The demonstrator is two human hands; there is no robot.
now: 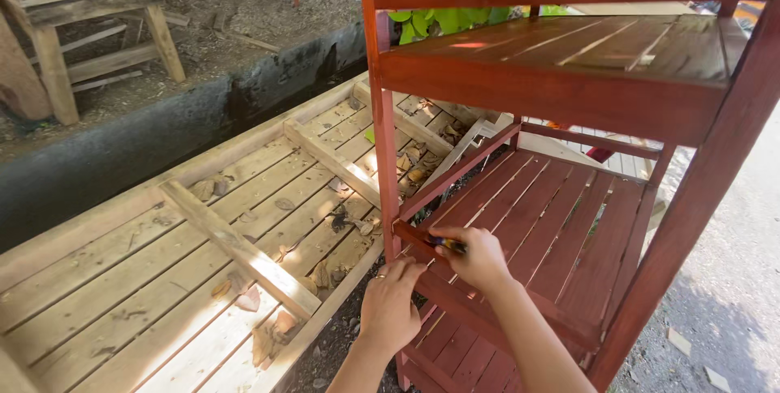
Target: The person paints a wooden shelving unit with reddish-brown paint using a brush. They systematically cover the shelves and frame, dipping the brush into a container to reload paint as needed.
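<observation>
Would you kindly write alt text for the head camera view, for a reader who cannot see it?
Two bare hands work at the front rail of a red-stained wooden shelf unit: the right hand holds a small dark tool against the rail, the left hand just below it. An unpainted slatted wooden panel strewn with dry leaves lies alongside.

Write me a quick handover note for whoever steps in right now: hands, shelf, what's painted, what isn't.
Right hand: closed on a small brush, its tip on the front rail of the middle shelf, near the left post.
Left hand: holds nothing, fingers resting on the lower rail just below the brush.
Shelf unit: stands upright beside a bare wooden pallet strewn with dry leaves.
Done: every visible part of the unit looks reddish-brown.
Left: I cannot tell which spots still need a coat; check the rail under the brush first.
</observation>
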